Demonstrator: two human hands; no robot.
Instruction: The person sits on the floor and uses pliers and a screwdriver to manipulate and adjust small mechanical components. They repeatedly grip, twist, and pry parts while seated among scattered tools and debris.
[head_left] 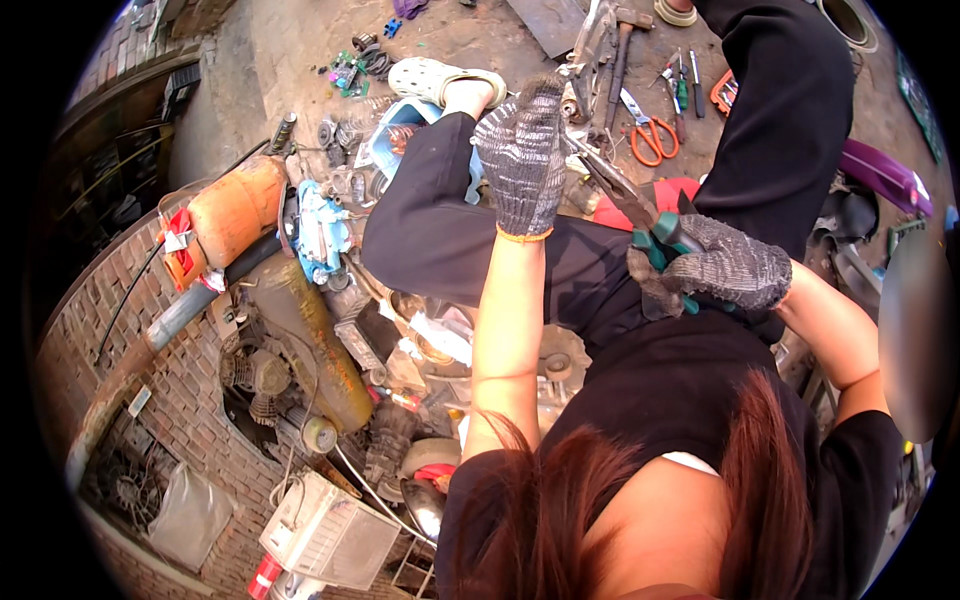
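My left hand, in a grey knitted work glove, is closed around a dull metal part. Its fingers hide much of that part, so the exact kind is unclear. In my right hand, also gloved, is a pair of pliers with green and black handles. The pliers' jaws point up and left, close to the metal part beside my left hand. A red object shows behind the pliers, between my legs.
Orange-handled scissors, a hammer and screwdrivers lie ahead on the ground. Left stand a light blue basin, an orange cylinder and a rusty yellow cylinder. A purple piece lies to the right.
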